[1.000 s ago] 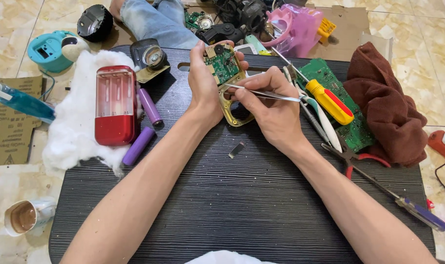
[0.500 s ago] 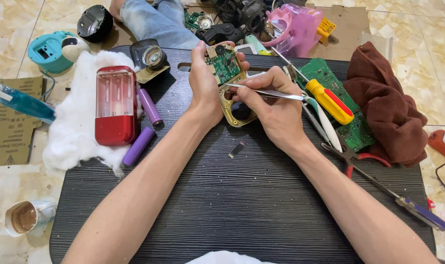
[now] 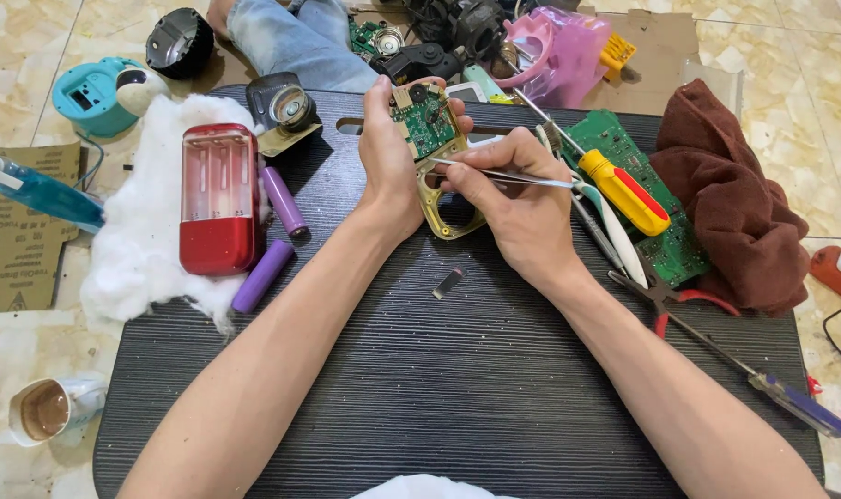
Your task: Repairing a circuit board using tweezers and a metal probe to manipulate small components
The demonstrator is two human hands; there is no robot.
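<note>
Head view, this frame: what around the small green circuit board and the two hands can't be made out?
- Tweezer tips: too fine to tell what they touch on the green circuit board.
- Board's underside: hidden by the left hand.
- Gold frame under the board: partly covered by the right hand.
- Board components: too small to identify.
- Long screwdriver at right: its tip is lost among the tools near the right wrist.

Dark ridged board [image 3: 457,388] on marble-tiled floor [image 3: 813,37]
</note>
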